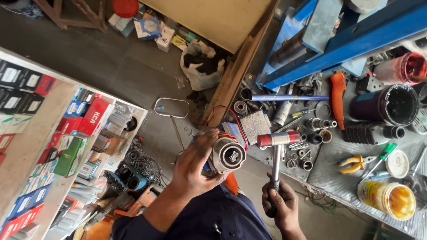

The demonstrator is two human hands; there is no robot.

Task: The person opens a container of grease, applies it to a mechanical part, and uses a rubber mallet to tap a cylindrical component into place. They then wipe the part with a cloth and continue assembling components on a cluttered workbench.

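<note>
Gripping a hammer (276, 151) by its handle, the right hand (280, 203) holds its red-banded head just beside a round metal motor part (227, 155), which the left hand (195, 165) clasps above the floor. Beyond lies a cluttered workbench (338, 178) with pliers (353, 163).

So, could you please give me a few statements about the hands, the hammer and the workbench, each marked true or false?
1. The right hand grips a steel-handled hammer with a red-banded head. True.
2. The left hand holds a round grey metal motor part. True.
3. The hammer lies flat on the bench. False: it is held upright.
4. The yellow-handled pliers are in the left hand. False: they lie on the grey workbench.
</note>
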